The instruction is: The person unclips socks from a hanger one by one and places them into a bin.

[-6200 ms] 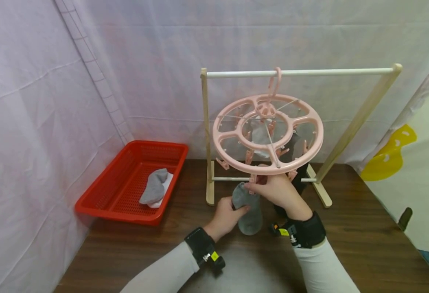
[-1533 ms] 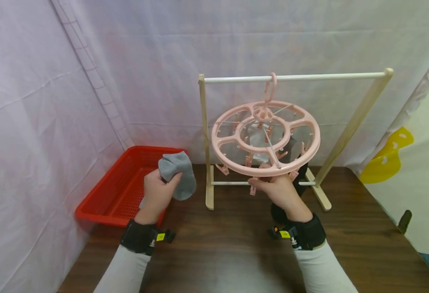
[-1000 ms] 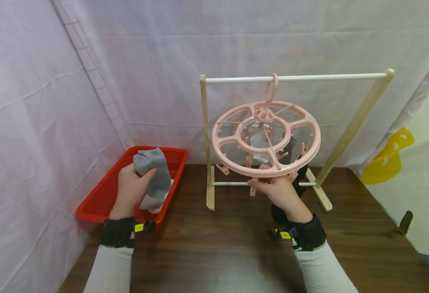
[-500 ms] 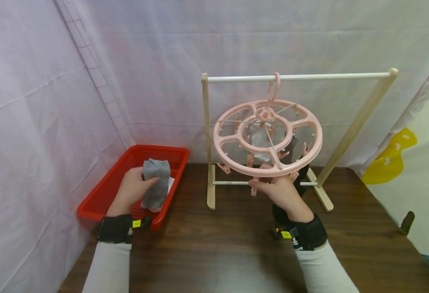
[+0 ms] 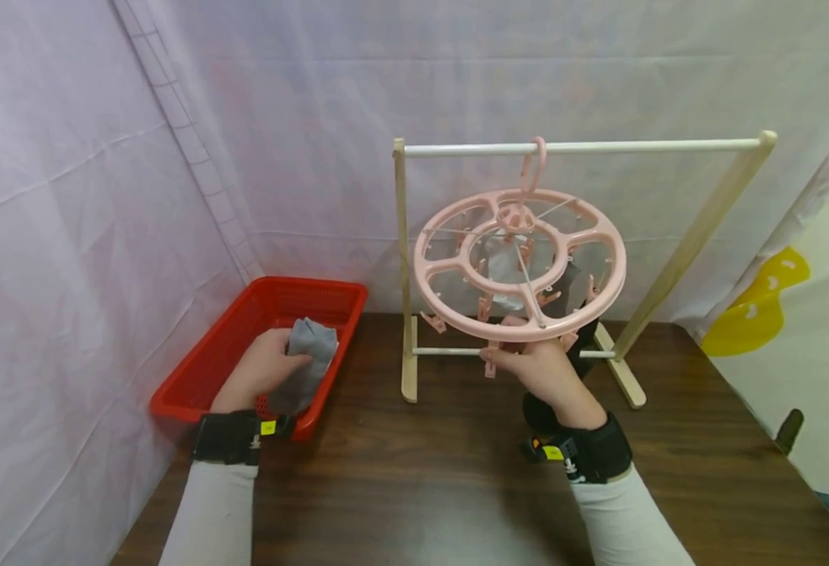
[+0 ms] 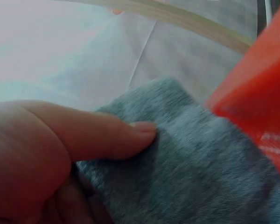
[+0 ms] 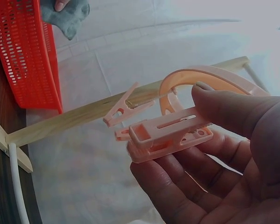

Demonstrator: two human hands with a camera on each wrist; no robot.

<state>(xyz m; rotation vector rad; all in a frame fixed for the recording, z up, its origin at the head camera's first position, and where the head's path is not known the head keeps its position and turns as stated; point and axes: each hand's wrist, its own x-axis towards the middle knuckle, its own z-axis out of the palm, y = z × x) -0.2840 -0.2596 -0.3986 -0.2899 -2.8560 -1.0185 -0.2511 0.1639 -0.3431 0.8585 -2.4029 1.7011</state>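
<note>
My left hand (image 5: pixel 266 365) pinches a grey sock (image 5: pixel 313 342) between thumb and fingers, down inside the red basket (image 5: pixel 202 346). In the left wrist view the thumb lies over the folded cloth of the sock (image 6: pixel 196 158). My right hand (image 5: pixel 542 373) pinches a pink clothespin (image 5: pixel 490 368) under the front rim of a round pink hanger (image 5: pixel 471 322). The right wrist view shows thumb and fingers around the clothespin (image 7: pixel 165 130), with no cloth in its jaws. Behind the sock in the basket, a white edge of cloth barely shows.
The hanger hooks onto the white rail of a wooden stand (image 5: pixel 407 275). A white cloth (image 5: pixel 506 267) and dark cloths (image 5: pixel 584 338) hang from it at the back and right. Other clothespins (image 5: pixel 433 321) dangle around the rim. A yellow shape (image 5: pixel 754 310) is at the right.
My left hand, near the clothespin with a grey sock at first, has moved left to the basket and lowered the sock into it. My right hand has stayed at the clothespin.
</note>
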